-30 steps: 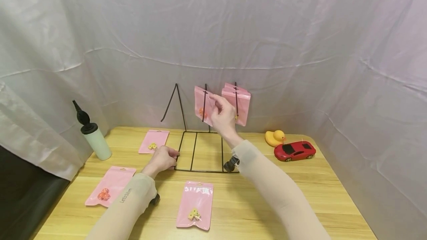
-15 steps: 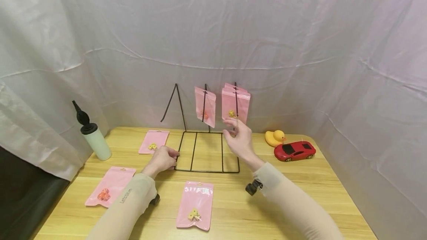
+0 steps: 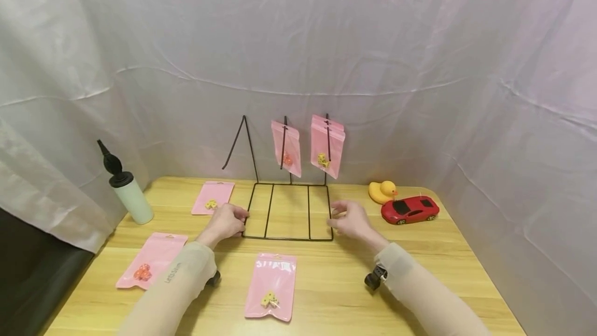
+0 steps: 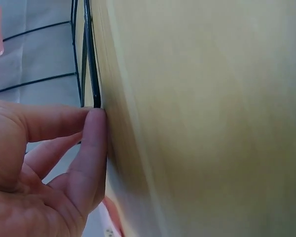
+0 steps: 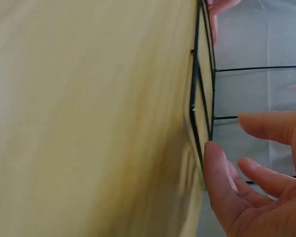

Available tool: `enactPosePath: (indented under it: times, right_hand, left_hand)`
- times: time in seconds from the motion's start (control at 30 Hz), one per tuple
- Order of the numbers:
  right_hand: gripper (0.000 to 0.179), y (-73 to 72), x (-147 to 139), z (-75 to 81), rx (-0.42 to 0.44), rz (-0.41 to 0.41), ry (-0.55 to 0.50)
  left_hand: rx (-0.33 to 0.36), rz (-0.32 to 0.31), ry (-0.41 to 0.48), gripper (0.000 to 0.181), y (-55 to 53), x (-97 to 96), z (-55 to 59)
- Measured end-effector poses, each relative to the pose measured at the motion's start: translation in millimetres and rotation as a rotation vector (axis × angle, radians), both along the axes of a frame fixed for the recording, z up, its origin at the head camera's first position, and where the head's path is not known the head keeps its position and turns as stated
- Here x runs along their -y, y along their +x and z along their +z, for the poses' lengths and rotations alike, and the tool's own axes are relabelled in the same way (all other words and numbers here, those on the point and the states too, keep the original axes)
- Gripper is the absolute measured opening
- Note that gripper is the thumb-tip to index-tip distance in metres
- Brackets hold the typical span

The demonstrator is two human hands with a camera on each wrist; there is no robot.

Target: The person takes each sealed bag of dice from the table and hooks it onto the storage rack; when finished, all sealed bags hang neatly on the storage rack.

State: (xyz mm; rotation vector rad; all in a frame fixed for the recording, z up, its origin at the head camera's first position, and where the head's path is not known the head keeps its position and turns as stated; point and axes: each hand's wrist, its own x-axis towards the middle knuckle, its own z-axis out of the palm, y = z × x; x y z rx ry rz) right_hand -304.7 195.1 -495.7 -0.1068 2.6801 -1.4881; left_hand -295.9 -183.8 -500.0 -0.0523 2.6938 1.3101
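Note:
A black wire display rack (image 3: 287, 238) stands on the wooden table, three upright arms at its back. My left hand (image 3: 225, 222) pinches the left side wire of its base near the front corner; the left wrist view shows the fingertips (image 4: 94, 116) closed on the wire. At the right side wire is my right hand (image 3: 353, 220), its fingers spread apart and one fingertip (image 5: 212, 153) at or very near the wire. A pink zip bag (image 3: 286, 149) with orange dice hangs on the middle arm. Pink bags overlap on the right arm, the front bag (image 3: 326, 144) showing yellow dice.
Pink bags with dice lie flat: one in front (image 3: 271, 284), one at left (image 3: 156, 258) and one behind the left hand (image 3: 213, 197). A green hand pump (image 3: 132, 198) stands far left. A yellow rubber duck (image 3: 382, 192) and red toy car (image 3: 410, 210) sit at right.
My right hand let go of the bag on the middle arm and came down to the rack's right side. The left hand stayed on the base wire.

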Motion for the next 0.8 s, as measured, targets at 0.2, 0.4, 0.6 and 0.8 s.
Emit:
enactPosePath:
  times: [0.2, 0.4, 0.6, 0.8]
  right_hand:
    - [0.060, -0.5, -1, -12.4, 0.074, 0.027, 0.014]
    - [0.060, -4.9, 1, -15.3, 0.059, 0.015, 0.056]
    - [0.059, -10.4, 4, -14.4, 0.061, -0.008, 0.075]
    - [0.060, -13.0, 5, -16.5, 0.086, -0.040, 0.041]
  left_hand:
    - [-0.087, -0.094, -0.123, 0.026, 18.8, -3.3, 16.7]
    - [-0.105, -0.247, -0.125, 0.020, 57.6, -17.5, 28.3]
    - [-0.104, -0.403, -0.216, 0.042, 84.5, -34.4, 26.0]
    - [-0.196, -0.449, -0.304, 0.048, 92.7, -46.0, 17.5]
